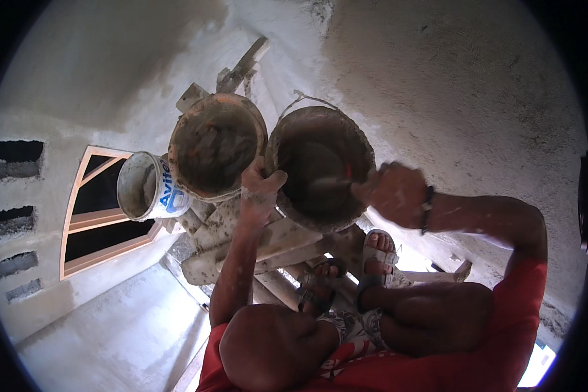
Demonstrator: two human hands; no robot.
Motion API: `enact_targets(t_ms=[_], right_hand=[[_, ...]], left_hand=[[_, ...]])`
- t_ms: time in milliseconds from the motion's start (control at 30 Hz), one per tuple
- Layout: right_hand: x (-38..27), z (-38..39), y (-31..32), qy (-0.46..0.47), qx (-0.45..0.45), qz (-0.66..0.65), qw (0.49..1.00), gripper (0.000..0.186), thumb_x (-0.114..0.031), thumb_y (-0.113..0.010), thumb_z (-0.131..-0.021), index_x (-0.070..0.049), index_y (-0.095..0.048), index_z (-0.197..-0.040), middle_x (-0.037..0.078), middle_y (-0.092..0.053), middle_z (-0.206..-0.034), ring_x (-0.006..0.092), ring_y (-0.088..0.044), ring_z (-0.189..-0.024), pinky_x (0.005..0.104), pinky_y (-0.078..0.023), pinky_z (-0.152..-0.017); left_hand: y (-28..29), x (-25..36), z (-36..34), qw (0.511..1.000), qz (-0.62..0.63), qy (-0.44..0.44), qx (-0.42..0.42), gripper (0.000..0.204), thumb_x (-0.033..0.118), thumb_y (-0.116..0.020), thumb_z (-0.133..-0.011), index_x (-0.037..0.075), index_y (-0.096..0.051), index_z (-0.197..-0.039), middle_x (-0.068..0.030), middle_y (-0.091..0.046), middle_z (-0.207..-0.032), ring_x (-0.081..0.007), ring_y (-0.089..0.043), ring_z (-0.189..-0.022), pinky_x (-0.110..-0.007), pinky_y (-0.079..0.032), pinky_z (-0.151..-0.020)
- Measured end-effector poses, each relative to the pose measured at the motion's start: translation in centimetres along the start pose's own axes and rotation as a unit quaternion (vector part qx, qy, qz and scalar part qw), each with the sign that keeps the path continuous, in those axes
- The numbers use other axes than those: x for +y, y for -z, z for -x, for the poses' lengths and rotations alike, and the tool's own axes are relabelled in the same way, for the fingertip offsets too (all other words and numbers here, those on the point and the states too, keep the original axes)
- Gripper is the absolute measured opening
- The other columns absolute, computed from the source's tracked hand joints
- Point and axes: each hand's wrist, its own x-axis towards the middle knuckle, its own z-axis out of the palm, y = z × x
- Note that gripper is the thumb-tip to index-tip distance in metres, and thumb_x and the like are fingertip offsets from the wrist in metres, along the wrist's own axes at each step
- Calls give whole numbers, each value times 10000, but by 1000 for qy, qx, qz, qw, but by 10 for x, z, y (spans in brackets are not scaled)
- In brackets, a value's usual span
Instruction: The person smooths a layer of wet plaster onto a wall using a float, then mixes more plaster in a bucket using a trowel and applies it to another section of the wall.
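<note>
Grey, mortar-caked walls mark the dark bucket (293, 134), which stands in front of the person on rough wooden planks (268, 245), with its wire handle (313, 99) up behind the far rim; the left hand (261, 186) is closed on its left rim, while the right hand (395, 195) is blurred at the right rim, its fingers curled, and whether they hold anything I cannot tell. Just left sits an orange-rimmed bucket (178, 127) with wet-looking grey mortar (217, 147) inside, and beside that a white bucket (151, 208) leans on its side.
</note>
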Motion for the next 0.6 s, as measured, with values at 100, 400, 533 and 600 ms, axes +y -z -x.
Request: enact_targets(t_ms=[100, 400, 533, 600], right_hand=[[14, -25, 44, 30, 119, 140, 983, 313, -226, -517, -907, -81, -594, -1173, 138, -642, -964, 305, -650, -910, 424, -572, -695], [13, -34, 22, -85, -16, 131, 988, 277, -166, -466, -943, -30, -556, -1168, 150, -672, -838, 314, -690, -791, 410, -554, -639], [2, -41, 5, -44, -110, 91, 989, 346, -114, -469, -913, 9, -546, -1228, 166, -680, -873, 311, -694, -816, 416, -561, -637], [-4, -41, 1, 18, -100, 74, 992, 302, -124, -476, -903, -4, -579, -1160, 161, -683, -854, 313, -692, -820, 413, -561, -651]], left_hand=[[17, 4, 12, 998, -46, -23, 34, 53, 6, -618, -750, 6, -566, -758, 45, -495, -668, -50, -430, -619, -250, -357, -526], [-12, -6, 4, 997, -63, -46, 28, 124, 24, -622, -771, 17, -512, -715, 44, -435, -651, -48, -381, -607, -260, -325, -509], [-9, -4, 7, 994, -71, -76, 33, 114, 20, -628, -784, 28, -526, -734, 52, -459, -678, -38, -395, -612, -242, -337, -520], [-13, 0, 10, 996, -66, -53, 31, 92, -10, -618, -788, 55, -555, -773, 65, -498, -708, -20, -417, -634, -218, -358, -552]])
